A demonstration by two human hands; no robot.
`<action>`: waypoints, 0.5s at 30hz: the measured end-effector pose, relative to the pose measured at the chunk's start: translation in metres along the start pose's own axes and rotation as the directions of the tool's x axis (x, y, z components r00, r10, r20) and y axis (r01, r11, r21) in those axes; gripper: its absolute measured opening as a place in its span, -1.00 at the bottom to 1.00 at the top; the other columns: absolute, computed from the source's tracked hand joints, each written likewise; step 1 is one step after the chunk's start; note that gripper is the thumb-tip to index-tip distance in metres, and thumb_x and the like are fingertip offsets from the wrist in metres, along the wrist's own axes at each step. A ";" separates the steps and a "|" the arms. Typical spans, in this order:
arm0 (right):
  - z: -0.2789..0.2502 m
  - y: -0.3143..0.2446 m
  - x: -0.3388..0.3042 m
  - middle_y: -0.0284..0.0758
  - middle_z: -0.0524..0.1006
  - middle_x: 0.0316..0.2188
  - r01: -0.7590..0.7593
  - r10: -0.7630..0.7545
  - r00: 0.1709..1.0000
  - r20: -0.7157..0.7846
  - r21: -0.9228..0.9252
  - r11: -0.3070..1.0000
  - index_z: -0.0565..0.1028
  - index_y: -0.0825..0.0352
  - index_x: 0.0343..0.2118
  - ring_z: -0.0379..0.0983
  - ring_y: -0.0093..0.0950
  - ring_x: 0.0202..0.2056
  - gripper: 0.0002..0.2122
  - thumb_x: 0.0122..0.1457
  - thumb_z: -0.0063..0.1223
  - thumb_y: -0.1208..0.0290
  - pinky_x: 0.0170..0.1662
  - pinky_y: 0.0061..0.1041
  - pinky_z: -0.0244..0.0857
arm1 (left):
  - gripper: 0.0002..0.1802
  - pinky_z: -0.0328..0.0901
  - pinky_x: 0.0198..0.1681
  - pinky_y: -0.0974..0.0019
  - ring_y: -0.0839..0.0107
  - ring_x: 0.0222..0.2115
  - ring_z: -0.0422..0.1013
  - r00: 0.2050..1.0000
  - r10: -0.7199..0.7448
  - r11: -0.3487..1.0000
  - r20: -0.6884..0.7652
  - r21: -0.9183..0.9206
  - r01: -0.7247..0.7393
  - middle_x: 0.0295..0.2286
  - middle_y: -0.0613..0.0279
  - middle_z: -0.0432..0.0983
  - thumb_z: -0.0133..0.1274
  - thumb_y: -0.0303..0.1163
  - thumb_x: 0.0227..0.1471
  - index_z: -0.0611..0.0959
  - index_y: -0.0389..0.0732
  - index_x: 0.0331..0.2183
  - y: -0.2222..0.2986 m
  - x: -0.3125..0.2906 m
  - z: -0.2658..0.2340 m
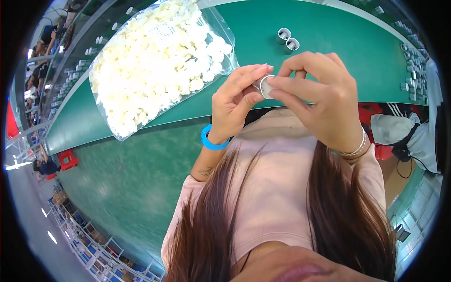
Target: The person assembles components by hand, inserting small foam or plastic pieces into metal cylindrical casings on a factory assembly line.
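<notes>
Above the near edge of the green table, my left hand [237, 101] is closed around a small grey cylinder [257, 83]. Its round, white-rimmed end [266, 88] is tilted toward my right hand [324, 96]. The thumb and index finger of that hand are pinched at the rim, with the other fingers curled above. Whether a separate white piece sits in this end, I cannot tell. Two similar grey cylinders [288, 41] stand together beyond my hands, dark inside with something light in them. To the left lies a clear plastic bag [162, 61] full of small whitish pieces.
Many small grey cylinders [413, 70] stand at the table's right end, and more line a ledge [77, 70] at the left. The green table [253, 23] curves around. A white bag with a black strap [392, 129] rests at the right, below the table edge.
</notes>
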State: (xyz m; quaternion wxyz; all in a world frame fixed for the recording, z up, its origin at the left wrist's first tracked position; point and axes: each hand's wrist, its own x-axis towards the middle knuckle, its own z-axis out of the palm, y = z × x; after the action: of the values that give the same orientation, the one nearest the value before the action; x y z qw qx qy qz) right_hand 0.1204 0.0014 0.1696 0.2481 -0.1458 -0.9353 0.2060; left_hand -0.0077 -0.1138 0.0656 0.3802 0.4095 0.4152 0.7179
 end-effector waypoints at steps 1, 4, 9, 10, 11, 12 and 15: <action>0.000 -0.001 0.000 -0.53 0.47 -0.46 0.021 -0.021 1.000 0.000 -0.030 0.999 0.60 0.19 -0.50 0.33 -0.58 -0.53 -0.87 -0.21 0.26 0.51 -0.41 -0.54 0.10 | -0.58 0.36 -0.12 0.37 0.37 -0.15 0.39 1.000 0.014 1.000 -0.005 0.025 -0.014 -0.06 0.02 0.39 0.05 -0.53 0.06 0.49 -0.30 0.01 0.001 0.000 0.000; 0.003 -0.001 0.000 -0.53 0.47 -0.46 0.058 -0.058 0.998 0.007 -0.094 0.994 0.60 0.19 -0.52 0.33 -0.58 -0.52 -0.89 -0.20 0.26 0.49 -0.40 -0.53 0.09 | -0.58 0.36 -0.12 0.37 0.37 -0.16 0.39 1.000 0.008 0.999 -0.013 0.054 -0.007 -0.06 0.03 0.38 0.05 -0.53 0.06 0.50 -0.30 0.00 0.002 -0.001 0.000; 0.006 0.002 0.004 -0.51 0.48 -0.44 0.084 -0.081 0.996 0.039 -0.083 0.993 0.60 0.19 -0.53 0.34 -0.56 -0.51 -0.90 -0.19 0.26 0.50 -0.40 -0.53 0.12 | -0.60 0.37 -0.11 0.37 0.36 -0.15 0.39 1.000 -0.009 0.999 -0.022 0.041 0.010 -0.07 0.04 0.38 0.05 -0.54 0.06 0.51 -0.31 -0.02 0.001 -0.002 0.000; 0.006 0.003 0.004 -0.50 0.48 -0.43 0.081 -0.079 0.996 0.051 -0.053 0.995 0.60 0.19 -0.53 0.35 -0.55 -0.50 -0.90 -0.19 0.26 0.50 -0.40 -0.54 0.15 | -0.59 0.36 -0.09 0.35 0.34 -0.14 0.39 1.000 -0.007 1.000 -0.017 0.028 0.007 -0.06 0.04 0.38 0.04 -0.54 0.06 0.49 -0.32 0.00 0.001 -0.003 -0.001; 0.006 0.003 0.004 -0.50 0.48 -0.43 0.085 -0.082 0.995 0.052 -0.054 0.995 0.60 0.19 -0.53 0.35 -0.55 -0.50 -0.90 -0.19 0.26 0.50 -0.40 -0.54 0.15 | -0.57 0.35 -0.07 0.34 0.33 -0.12 0.39 1.000 -0.004 1.000 -0.012 0.015 0.004 -0.06 0.03 0.37 0.03 -0.54 0.07 0.47 -0.34 0.02 0.001 -0.003 -0.001; 0.005 0.004 0.002 -0.47 0.49 -0.40 0.055 -0.057 0.997 0.043 0.053 0.997 0.60 0.21 -0.47 0.37 -0.53 -0.47 -0.85 -0.19 0.27 0.51 -0.41 -0.55 0.18 | -0.57 0.35 -0.07 0.34 0.33 -0.12 0.39 1.000 0.000 1.000 -0.013 0.014 0.000 -0.06 0.03 0.37 0.03 -0.54 0.07 0.47 -0.34 0.02 0.001 -0.002 0.000; -0.004 0.001 0.007 -0.39 0.50 -0.34 -0.048 0.028 0.997 0.076 0.286 0.957 0.59 0.24 -0.36 0.43 -0.46 -0.40 -0.76 -0.19 0.29 0.53 -0.38 -0.53 0.30 | -0.50 0.31 -0.02 0.31 0.31 -0.08 0.38 0.999 -0.039 0.987 -0.026 -0.159 0.034 -0.03 0.01 0.35 0.02 -0.54 0.09 0.37 -0.37 0.08 0.006 -0.002 0.000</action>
State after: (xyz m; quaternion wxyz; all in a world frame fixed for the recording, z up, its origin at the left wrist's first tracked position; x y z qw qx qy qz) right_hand 0.1167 0.0060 0.1746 0.2292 -0.1186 -0.9006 0.3497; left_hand -0.0082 -0.1180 0.0705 0.4186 0.3596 0.3697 0.7475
